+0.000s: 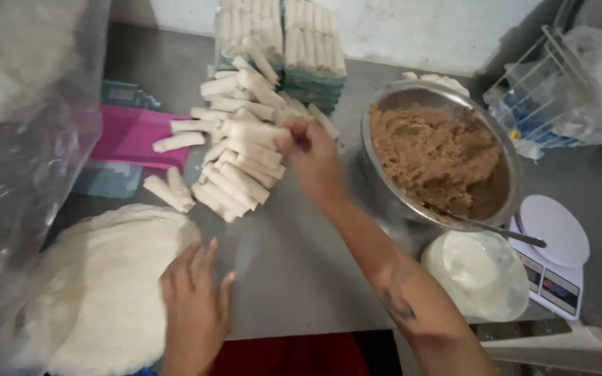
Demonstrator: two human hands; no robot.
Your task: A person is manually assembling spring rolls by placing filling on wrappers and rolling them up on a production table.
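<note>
Pale wrapper stack [99, 278] edge – left hand [193, 310], bare steel table [294, 271]

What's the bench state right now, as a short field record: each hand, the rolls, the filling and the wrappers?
left hand: flat on the wrapper stack, open
right hand: at the pile of rolls, fingers pinched; what the grip holds is unclear
filling: brown, in a metal bowl, spoon resting inside
near bowl: white tub, kitchen scale
</note>
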